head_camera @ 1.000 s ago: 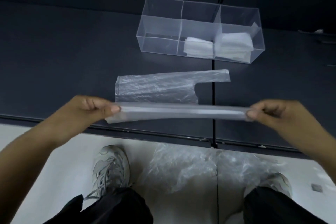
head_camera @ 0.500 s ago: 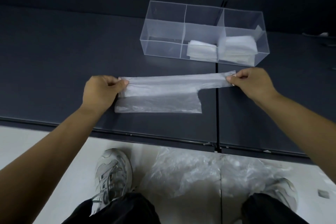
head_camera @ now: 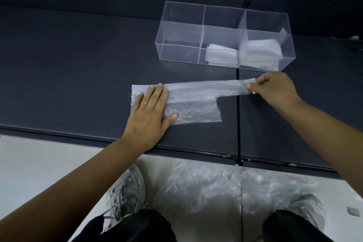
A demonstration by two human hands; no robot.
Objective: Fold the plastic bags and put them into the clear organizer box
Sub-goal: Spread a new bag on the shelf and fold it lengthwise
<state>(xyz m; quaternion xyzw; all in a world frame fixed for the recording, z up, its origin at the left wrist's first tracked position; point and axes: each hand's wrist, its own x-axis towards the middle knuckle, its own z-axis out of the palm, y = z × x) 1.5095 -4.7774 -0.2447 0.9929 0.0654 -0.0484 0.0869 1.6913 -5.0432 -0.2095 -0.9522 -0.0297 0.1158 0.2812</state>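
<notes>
While bag (head_camera: 193,105) lies flat, crumpled bags (head_camera: 208,186) litter floor (head_camera: 39,160).

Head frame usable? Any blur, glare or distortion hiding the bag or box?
Head view: sharp, left hand and right hand unblurred; dim even light, faint sheen on the plastic bag; table edge slanted; organizer box walls see-through, folded bags visible.

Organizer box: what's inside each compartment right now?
In the clear organizer box, the middle compartment holds a short stack of folded bags, the right a taller stack, the left none visible. Lower layers are covered, so no count.
</notes>
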